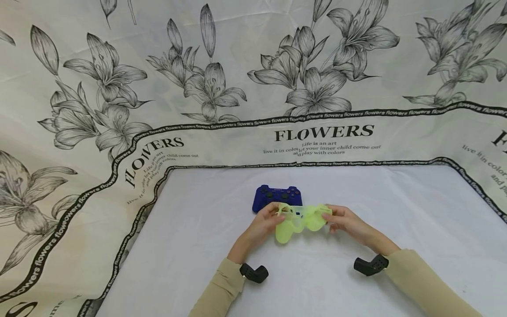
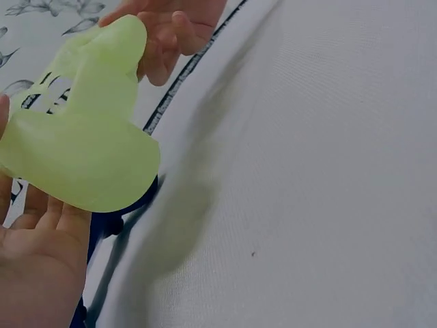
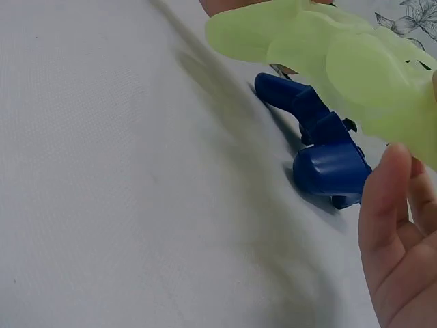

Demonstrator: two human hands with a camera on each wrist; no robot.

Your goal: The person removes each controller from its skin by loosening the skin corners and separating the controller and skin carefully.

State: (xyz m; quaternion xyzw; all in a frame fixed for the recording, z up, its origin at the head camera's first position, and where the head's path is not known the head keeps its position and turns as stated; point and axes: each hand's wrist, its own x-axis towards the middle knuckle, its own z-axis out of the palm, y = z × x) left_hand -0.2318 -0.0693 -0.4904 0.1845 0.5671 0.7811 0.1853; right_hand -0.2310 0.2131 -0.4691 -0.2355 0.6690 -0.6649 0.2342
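We note the left hand [image 1: 264,221] and right hand [image 1: 345,221] each pinching one end of the soft yellow-green silicone controller cover [image 1: 299,219], lifted above the white-clothed counter [image 1: 198,246], just before the blue plastic game controller [image 1: 277,197] lying there.

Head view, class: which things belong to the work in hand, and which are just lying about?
In hand:
- yellow-green silicone cover, held by left hand and right hand
- blue game controller, just behind the cover

Lying about:
- white table sheet
- flower-print cloth behind
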